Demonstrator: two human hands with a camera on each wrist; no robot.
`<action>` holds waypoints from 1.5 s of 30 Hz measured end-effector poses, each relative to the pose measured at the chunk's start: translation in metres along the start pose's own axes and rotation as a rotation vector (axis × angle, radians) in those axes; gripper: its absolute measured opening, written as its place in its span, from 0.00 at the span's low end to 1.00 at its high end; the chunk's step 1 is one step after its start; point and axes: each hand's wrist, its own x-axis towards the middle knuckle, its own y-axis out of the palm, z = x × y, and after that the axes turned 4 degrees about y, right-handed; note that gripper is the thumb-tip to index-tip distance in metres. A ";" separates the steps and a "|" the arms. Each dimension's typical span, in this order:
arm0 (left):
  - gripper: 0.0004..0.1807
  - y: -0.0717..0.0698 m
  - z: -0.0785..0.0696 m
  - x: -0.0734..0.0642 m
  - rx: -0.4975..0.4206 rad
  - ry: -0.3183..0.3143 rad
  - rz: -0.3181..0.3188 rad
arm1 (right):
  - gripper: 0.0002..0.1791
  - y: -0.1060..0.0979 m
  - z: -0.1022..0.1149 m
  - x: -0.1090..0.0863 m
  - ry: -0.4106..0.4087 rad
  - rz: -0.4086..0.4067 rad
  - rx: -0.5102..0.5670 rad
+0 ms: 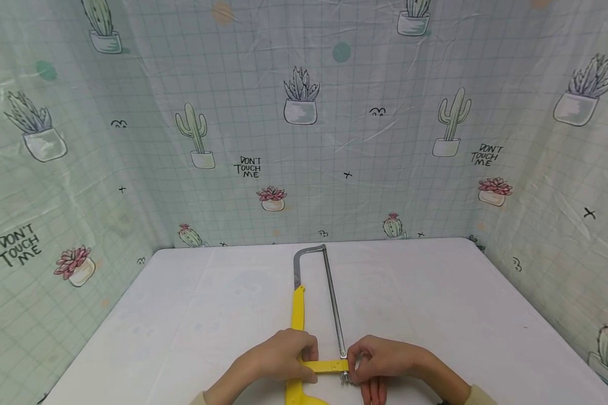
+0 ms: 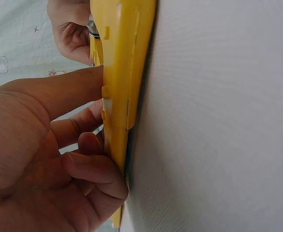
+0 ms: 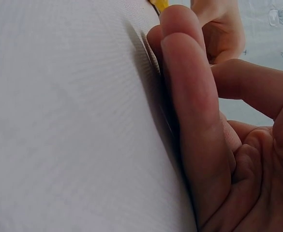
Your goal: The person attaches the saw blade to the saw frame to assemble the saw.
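A hacksaw with a yellow and grey frame lies on the white table, its far end pointing away from me. Its thin blade runs along the right side, down to the yellow front arm. My left hand grips the yellow frame where that arm joins it; in the left wrist view, thumb and fingers hold the yellow frame from the side. My right hand pinches with thumb and index finger at the arm's outer end, beside a metal wing nut. Its other fingers extend low along the tabletop.
White cloth covers the table. Behind it and on both sides hangs a curtain printed with cacti and lettering. The yellow handle of the saw runs off the bottom edge of the head view.
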 end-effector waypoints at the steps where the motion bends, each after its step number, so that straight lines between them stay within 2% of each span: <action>1: 0.12 0.000 0.000 0.000 -0.001 0.002 0.000 | 0.03 0.000 0.000 0.000 0.001 -0.002 0.000; 26: 0.12 0.005 0.002 -0.002 0.017 0.009 -0.013 | 0.02 0.004 -0.007 0.003 0.000 -0.026 -0.015; 37: 0.12 0.006 0.002 -0.002 0.012 0.013 -0.013 | 0.02 0.004 -0.008 0.003 -0.030 -0.019 -0.024; 45: 0.12 0.006 0.003 -0.002 0.012 0.017 -0.010 | 0.08 0.005 -0.006 0.003 -0.001 -0.052 -0.040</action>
